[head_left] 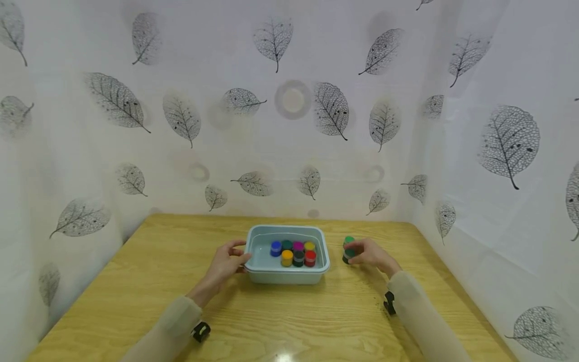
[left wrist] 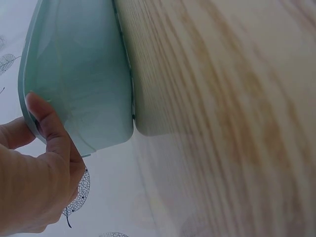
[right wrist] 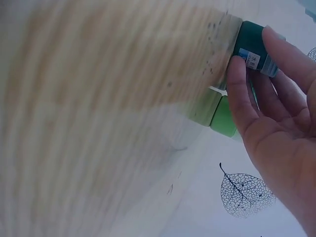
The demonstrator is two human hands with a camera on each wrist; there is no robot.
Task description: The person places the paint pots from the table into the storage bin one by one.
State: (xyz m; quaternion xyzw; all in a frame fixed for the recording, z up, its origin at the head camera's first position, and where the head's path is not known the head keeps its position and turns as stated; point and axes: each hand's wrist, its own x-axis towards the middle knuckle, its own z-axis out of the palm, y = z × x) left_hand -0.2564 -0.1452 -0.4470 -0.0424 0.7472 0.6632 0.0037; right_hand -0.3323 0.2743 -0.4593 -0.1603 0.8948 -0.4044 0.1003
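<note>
Sleeves (head_left: 422, 309) nearest us, our left hand (head_left: 224, 262) pinches the tub (head_left: 286, 270) by its rim, our right hand (head_left: 372, 254) a dark green jar (right wrist: 252, 40) on the worktop (head_left: 276, 314); brushing fingers could topple the light green jar (right wrist: 223, 118) beside it.

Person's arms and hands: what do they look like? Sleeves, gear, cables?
Left sleeve and right sleeve: long, plain, pale beige. A small black gadget sits by each cuff: left gadget, with a pale patch, and right gadget. Left hand and right hand: ungloved. No cables visible.
</note>
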